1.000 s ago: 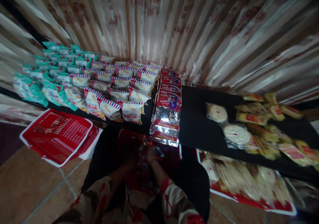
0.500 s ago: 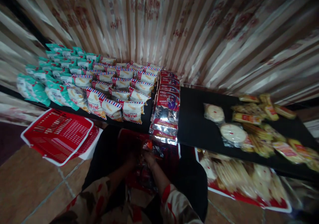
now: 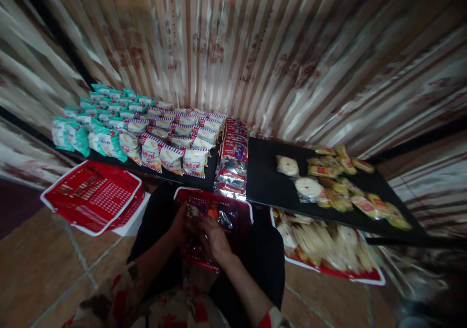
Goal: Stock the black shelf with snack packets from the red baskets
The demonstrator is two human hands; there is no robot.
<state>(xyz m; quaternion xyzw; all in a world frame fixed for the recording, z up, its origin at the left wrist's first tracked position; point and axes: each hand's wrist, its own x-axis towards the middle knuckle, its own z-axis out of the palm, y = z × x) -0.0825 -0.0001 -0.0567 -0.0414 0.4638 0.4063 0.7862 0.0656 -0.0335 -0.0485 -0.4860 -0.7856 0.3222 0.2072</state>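
Black table (image 3: 263, 172) with snack bags (image 3: 171, 159) just beyond red basket (image 3: 243, 216) between legs (image 3: 269, 250)

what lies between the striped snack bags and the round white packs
Overlapping red-and-silver packets, then a stretch of black tabletop, as the head view shows.

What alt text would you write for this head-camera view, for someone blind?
The person's left hand and right hand are among shiny packets in a red basket between their knees. In front, a black table holds turquoise bags, white bags, red-and-silver packets and, at right, yellowish packs. A patterned curtain hangs behind.
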